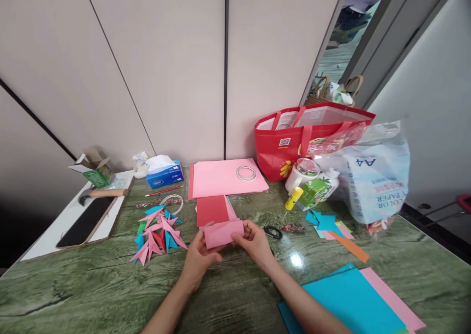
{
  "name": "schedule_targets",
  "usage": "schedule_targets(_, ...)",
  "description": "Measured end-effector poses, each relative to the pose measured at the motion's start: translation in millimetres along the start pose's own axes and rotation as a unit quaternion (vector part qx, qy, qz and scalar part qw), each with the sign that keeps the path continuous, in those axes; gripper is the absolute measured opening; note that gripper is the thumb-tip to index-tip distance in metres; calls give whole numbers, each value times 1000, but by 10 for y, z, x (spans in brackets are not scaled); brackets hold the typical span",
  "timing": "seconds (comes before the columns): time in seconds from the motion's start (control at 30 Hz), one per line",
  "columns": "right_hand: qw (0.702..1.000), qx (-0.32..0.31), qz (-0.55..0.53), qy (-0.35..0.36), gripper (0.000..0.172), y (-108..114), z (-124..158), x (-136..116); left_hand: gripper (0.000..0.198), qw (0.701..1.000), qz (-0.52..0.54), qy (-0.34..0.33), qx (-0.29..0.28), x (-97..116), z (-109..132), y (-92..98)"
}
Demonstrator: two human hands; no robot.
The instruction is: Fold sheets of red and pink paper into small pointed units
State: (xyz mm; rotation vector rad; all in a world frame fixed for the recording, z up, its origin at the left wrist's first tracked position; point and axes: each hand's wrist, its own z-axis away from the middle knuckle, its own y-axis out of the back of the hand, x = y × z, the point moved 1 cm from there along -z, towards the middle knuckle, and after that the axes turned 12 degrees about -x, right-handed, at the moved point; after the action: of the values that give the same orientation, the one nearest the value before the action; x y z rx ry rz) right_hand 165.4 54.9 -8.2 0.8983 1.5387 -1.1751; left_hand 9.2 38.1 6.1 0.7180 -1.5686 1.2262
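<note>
A piece of pink paper [221, 233], bent over into a folded or curled strip, is held up between both hands above the table. My left hand [199, 261] grips its left end, fingers behind the paper and thumb apart below it. At the right end, my right hand [254, 243] pinches the paper with the thumb on its front face. Just behind the held paper lies a stack of square sheets with a red sheet [212, 210] on top. Scissors with black handles [273, 232] lie right of my right hand, partly hidden by it.
Folded paper pieces [158, 233] in several colours are heaped left of my hands. Behind are pink sheets [224, 177], a tissue box [164, 173] and a red bag [279, 152]. A glue stick [293, 198] and blue sheets [342, 299] are on the right; a phone [86, 222] is left.
</note>
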Motion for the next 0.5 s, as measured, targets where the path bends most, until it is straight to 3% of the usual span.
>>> schedule_targets(0.13, 1000, -26, -12, 2, 43, -91, 44, -15, 42, 996, -59, 11, 66, -43, 9, 77)
schedule_targets(0.23, 999, -45, 6, 6, 41, -102, 54, -2, 40, 996, -64, 14, 63, -44, 8, 92)
schedule_targets(0.33, 999, -26, 39, 17, 27, -74, 46, 48, 39, 995, -69, 23, 67, -34, 8, 75)
schedule_targets(0.5, 999, 1, 51, 17, 26, -60, 51, 127, 36, 994, -50, 47, 83, -37, 15, 41)
